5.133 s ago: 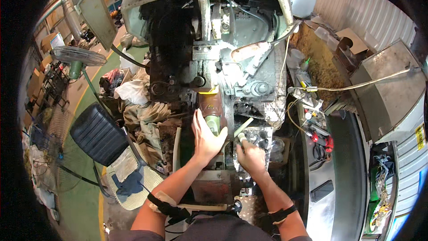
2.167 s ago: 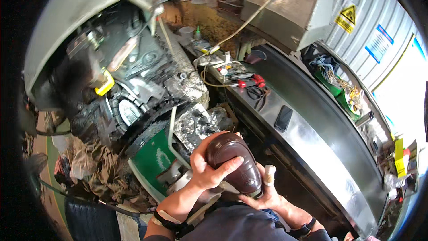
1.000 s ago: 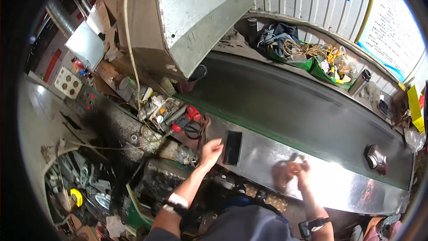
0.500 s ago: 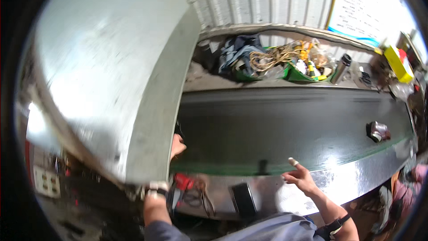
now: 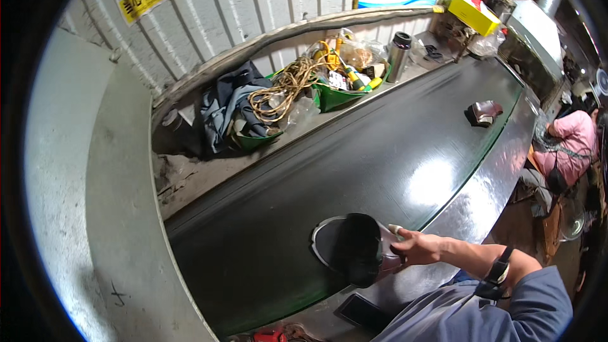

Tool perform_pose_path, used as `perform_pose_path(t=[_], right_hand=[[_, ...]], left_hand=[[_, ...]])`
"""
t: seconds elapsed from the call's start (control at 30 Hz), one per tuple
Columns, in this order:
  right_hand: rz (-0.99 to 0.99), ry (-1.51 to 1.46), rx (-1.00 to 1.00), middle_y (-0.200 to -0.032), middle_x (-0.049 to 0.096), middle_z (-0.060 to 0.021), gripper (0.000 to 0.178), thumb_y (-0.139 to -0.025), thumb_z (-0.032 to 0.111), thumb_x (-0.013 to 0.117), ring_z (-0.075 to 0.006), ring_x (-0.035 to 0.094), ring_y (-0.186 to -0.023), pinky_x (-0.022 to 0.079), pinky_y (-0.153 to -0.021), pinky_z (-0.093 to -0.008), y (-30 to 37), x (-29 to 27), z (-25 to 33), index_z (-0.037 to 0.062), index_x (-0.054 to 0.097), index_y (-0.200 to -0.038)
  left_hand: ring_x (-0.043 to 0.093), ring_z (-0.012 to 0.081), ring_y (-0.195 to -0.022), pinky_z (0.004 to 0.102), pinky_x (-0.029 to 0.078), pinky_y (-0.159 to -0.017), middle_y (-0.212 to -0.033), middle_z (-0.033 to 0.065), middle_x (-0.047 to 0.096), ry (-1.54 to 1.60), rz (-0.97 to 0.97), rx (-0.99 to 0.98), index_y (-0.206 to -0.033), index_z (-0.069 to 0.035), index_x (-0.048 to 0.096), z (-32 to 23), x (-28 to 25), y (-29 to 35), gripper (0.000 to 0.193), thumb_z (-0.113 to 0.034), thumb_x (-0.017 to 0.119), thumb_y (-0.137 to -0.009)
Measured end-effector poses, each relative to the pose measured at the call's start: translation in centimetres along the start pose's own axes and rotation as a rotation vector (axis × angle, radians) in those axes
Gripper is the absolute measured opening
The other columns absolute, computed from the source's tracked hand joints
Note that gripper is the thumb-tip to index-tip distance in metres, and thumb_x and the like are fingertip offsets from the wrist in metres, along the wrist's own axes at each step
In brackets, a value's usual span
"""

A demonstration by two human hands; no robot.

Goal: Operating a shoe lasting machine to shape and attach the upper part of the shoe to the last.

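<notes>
1. I had one hand on the head cam: the R hand (image 5: 415, 247), above the near edge of the long black flat belt (image 5: 304, 183), my ref for everything.
2. It held a dark maroon bucket-like vessel (image 5: 356, 248) w/ a pale-edged round mouth. Prob. gripped by the side wall so the mouth stayed unblocked; mouth tipped toward the belt's L end.
3. R hand state: narrow, fingers curled on the vessel wall, one white-wrapped fingertip (image 5: 394, 228) by its upper edge. Couldn't tell if the vessel touched the belt.
4. L hand: out of shot, so couldn't tell its state.
5. Far R end of belt: small glossy maroon leather shoe (image 5: 486, 113), alone, well apart from the vessel.
6. Shiny bare-metal strip (image 5: 468, 196) ran along the belt's near side; flat black rectangular phone (image 5: 364, 310) lay on it, prob. there to be off the belt.
7. Behind the belt, on the grubby grey ledge (image 5: 183, 190): green plastic tray (image 5: 342, 98) of odds & ends, plus upright silver metal flask (image 5: 399, 57), prob. parked clear of the belt.
</notes>
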State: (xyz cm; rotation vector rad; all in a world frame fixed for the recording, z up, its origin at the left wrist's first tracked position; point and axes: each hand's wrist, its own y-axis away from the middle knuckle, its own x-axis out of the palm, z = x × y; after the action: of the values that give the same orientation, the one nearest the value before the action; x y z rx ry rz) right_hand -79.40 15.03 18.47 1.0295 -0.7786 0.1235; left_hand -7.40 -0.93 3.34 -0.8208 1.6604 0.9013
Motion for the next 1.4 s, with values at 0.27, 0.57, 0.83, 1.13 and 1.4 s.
perform_pose_path(t=[0.27,0.57,0.83,1.13,1.4], right_hand=[[-0.024,-0.121,-0.27,-0.147,0.049,-0.0028,0.062,-0.093,0.019,0.076,-0.0267,0.047,-0.138,0.038,-0.11,-0.0652,7.0,-5.4,-1.6,0.0246,0.045,-0.146],[0.052,-0.168,-0.525,-0.14,0.055,-0.0145,0.047,-0.099,0.025,0.066,-0.0363,0.053,-0.133,0.045,-0.106,-0.0697,14.3,-14.6,-4.4,0.0195,0.048,-0.143],[0.086,-0.201,-0.58,-0.129,0.064,-0.0142,0.057,-0.098,0.047,0.061,-0.0358,0.059,-0.121,0.049,-0.107,-0.0541,14.5,-21.2,-4.3,0.0167,0.051,-0.145],[-0.413,0.571,-0.861,-0.107,0.067,-0.0077,0.041,-0.102,0.039,0.058,-0.0214,0.064,-0.095,0.049,-0.09,-0.0367,21.0,-19.6,-4.1,0.0043,0.062,-0.125],[-0.031,1.803,-1.207,-0.087,0.067,-0.0101,0.047,-0.084,0.002,0.072,-0.0268,0.069,-0.094,0.049,-0.109,-0.0475,21.5,-17.5,-12.7,0.0035,0.066,-0.131]], left_hand=[[0.07,0.0346,-0.106,0.0453,0.054,-0.096,-0.115,0.0191,0.073,0.076,-0.063,-0.133,-0.112,-0.001,0.07,4.1,-1.1,3.2,0.051,-0.03,0.084,-0.073],[0.049,0.0421,-0.126,0.051,0.042,-0.108,-0.137,0.0192,0.053,0.122,-0.387,1.04,-0.12,-0.009,0.069,-3.0,-7.8,37.8,0.059,-0.008,0.078,-0.062],[0.049,0.0339,-0.124,0.0516,0.04,-0.107,-0.13,0.0157,0.054,0.294,0.023,1.761,-0.106,-0.016,0.071,-5.1,-6.7,65.3,0.043,-0.017,0.076,-0.064],[0.06,0.028,-0.104,0.0433,0.047,-0.098,-0.106,0.0104,0.066,0.664,0.599,1.677,-0.086,-0.014,0.079,-3.5,0.3,75.7,0.023,-0.036,0.08,-0.083],[0.07,0.023,-0.093,0.0411,0.057,-0.085,-0.105,0.0108,0.073,0.937,1.367,0.108,-0.11,0.0,0.07,-10.4,-1.8,64.0,0.033,-0.029,0.072,-0.094]])
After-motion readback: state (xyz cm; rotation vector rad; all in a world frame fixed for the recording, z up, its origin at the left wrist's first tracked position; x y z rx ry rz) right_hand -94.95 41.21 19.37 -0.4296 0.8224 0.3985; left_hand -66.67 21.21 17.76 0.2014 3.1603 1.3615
